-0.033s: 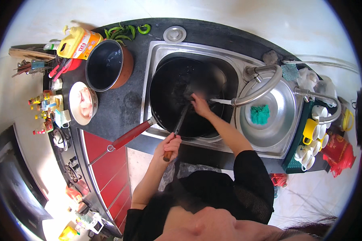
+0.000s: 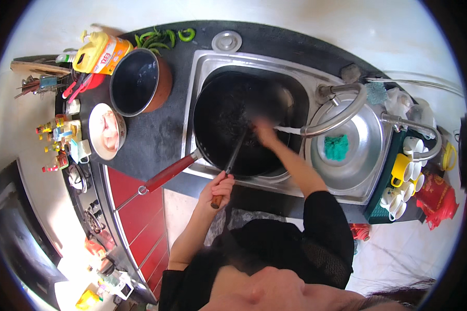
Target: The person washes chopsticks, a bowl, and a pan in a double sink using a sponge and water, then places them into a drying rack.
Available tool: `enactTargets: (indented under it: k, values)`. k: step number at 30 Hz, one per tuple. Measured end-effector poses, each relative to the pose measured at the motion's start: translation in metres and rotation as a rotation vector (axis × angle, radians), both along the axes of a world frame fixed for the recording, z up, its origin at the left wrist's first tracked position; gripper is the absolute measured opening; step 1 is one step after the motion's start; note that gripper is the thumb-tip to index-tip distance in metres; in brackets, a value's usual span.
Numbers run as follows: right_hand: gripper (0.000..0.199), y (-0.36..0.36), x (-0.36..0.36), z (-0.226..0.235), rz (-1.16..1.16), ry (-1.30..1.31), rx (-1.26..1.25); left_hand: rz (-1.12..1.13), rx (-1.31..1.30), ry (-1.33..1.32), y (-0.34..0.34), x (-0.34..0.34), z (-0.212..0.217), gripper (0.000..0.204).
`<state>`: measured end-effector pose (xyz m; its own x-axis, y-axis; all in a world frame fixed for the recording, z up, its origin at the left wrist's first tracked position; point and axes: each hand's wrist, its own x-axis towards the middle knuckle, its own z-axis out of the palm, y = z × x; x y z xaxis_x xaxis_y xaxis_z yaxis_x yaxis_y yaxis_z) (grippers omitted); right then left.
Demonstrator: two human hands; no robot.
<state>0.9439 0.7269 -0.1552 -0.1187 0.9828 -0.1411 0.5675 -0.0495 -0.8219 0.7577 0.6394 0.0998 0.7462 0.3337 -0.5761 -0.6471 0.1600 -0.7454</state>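
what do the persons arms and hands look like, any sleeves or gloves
Both hands are bare, with no gloves: the left hand and the right hand, which is blurred. The forearms are bare too. A black top with short sleeves, mesh-like at the right sleeve, ends above the elbows. No rings or watch can be made out.

Dark counter (image 2: 155, 140): brown pot (image 2: 140, 83), white bowl (image 2: 106, 131), yellow oil bottle (image 2: 101, 52), green peppers (image 2: 161, 37). Right basin: steel lid (image 2: 363, 150) with green cloth (image 2: 336, 146) on it. Green rack (image 2: 384, 202) holding yellow and white cups (image 2: 406, 171). Red cabinet (image 2: 135, 212) below the counter.
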Motion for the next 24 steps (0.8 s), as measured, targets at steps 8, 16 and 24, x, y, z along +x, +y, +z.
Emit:
enactTargets:
  k: [8, 16, 24]
  values:
    - [0.021, 0.031, -0.016, -0.021, -0.130, -0.300, 0.267, -0.092, 0.011, 0.078, 0.004, 0.002, -0.007, 0.023]
    - [0.020, 0.049, 0.017, 0.026, -0.138, -0.559, -0.016, -0.990, 0.699, 0.964, -0.036, -0.019, 0.017, 0.019]
    - [0.037, -0.016, 0.023, 0.027, 0.134, -0.449, -0.099, -2.034, 1.114, 1.952, -0.088, -0.043, 0.038, 0.024]
